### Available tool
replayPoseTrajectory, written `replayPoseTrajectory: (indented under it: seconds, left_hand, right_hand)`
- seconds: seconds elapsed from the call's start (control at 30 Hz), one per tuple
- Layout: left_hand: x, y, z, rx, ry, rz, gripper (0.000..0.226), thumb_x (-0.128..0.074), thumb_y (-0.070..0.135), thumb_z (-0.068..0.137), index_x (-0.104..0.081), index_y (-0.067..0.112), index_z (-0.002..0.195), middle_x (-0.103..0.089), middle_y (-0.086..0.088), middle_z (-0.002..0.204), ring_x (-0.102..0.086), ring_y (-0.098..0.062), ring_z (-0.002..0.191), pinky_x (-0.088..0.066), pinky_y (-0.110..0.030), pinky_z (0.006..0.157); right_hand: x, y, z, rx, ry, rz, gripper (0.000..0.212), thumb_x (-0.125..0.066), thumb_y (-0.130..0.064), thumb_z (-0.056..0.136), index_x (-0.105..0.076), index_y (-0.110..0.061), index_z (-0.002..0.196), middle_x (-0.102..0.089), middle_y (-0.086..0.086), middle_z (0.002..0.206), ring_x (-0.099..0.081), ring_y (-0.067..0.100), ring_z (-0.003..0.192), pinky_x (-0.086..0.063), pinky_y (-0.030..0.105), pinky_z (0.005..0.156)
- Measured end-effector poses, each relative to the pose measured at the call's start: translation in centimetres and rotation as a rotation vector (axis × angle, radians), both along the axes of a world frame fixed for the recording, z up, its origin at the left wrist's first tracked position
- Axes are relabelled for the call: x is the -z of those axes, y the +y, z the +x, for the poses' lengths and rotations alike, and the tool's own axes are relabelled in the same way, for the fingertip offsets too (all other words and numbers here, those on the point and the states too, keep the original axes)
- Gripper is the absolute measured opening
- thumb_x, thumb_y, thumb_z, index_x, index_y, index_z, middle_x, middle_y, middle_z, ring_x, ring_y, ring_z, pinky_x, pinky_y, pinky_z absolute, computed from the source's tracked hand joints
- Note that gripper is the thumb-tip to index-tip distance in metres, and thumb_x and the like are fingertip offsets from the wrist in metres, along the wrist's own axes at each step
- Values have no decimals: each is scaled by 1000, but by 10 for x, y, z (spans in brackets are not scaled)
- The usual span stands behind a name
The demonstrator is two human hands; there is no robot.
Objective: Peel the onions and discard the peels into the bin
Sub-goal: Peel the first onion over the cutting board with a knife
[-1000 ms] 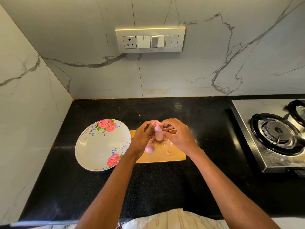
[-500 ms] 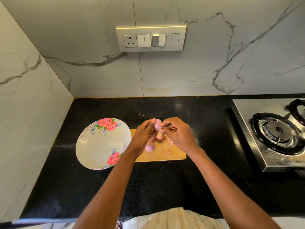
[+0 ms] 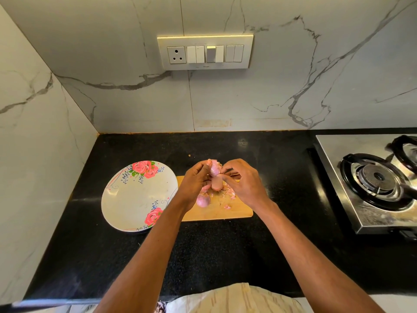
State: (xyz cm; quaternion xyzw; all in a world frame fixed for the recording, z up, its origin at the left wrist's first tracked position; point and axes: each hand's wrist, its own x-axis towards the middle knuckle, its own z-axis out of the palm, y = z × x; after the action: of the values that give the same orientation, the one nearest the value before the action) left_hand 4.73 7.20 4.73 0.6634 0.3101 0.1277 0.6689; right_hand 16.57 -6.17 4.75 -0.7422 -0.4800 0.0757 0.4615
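My left hand (image 3: 195,182) holds a small pink onion (image 3: 214,168) upright over the wooden cutting board (image 3: 234,213). My right hand (image 3: 244,184) pinches a strip of its skin, and a brownish flap of peel (image 3: 217,183) hangs down between the two hands. A second pink onion (image 3: 203,200) lies on the board just below my left hand. Several small bits of pink peel (image 3: 227,206) are scattered on the board under my right hand. No bin is in view.
A white plate with red roses (image 3: 126,199) sits on the black counter (image 3: 225,249) left of the board. A steel gas stove (image 3: 370,184) stands at the right. Marble walls close the back and left; a switch panel (image 3: 205,52) is on the back wall.
The flap of peel has been pulled further down off the held onion. Both hands stay in about the same place above the board.
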Motion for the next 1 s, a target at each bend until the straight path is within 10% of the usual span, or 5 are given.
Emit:
replayPoseTrajectory:
  seconds: [1.0]
  left_hand:
    - [-3, -2, 4, -13, 19, -71, 48, -38, 50, 105, -64, 14, 123, -70, -9, 114, -70, -24, 106, -59, -30, 92]
  right_hand:
    - [4, -1, 1, -7, -34, 17, 23, -74, -32, 89, -71, -20, 107, -63, -4, 109, -63, 2, 93, -50, 7, 79]
